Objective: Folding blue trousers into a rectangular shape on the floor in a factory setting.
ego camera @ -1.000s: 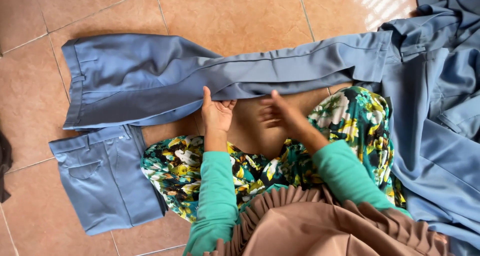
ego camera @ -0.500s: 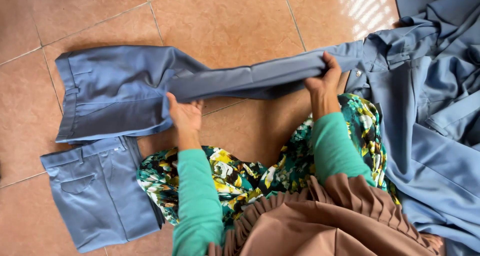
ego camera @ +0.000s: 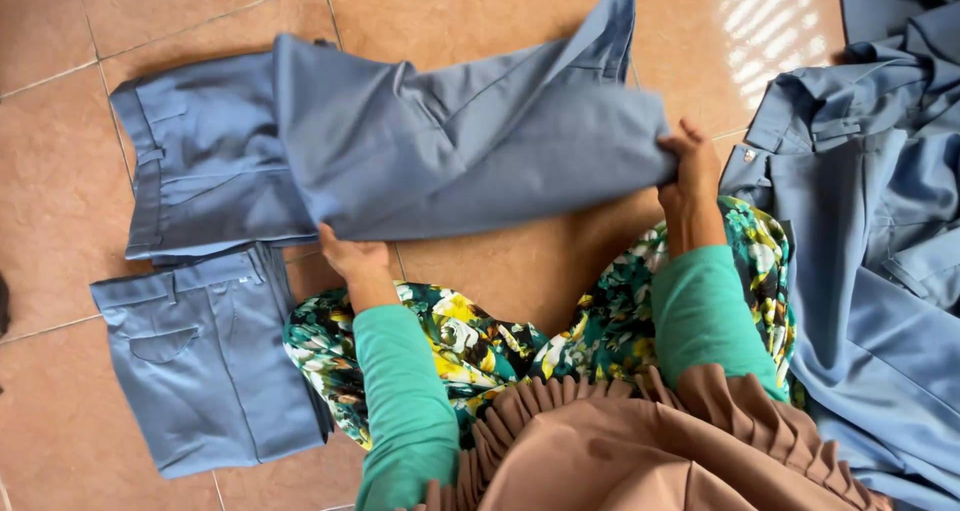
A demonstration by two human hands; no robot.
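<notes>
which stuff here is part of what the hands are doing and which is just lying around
In hand:
- blue trousers, half folded
- left hand, at their lower edge
- right hand, gripping the folded end

Lying about:
- folded blue trousers on the floor tiles
- heap of blue garments on the right

You hold grey-blue trousers (ego camera: 440,151), plain, no pattern. Folded trousers (ego camera: 205,361) near the floor's lower left edge: same grey-blue. Pile (ego camera: 880,231) at right edge: same blue. Floor tiles (ego camera: 480,11): terracotta orange. Your sleeves (ego camera: 400,401): plain green. Skirt (ego camera: 480,346): green-yellow-black floral. Scarf (ego camera: 640,451): brown.
</notes>
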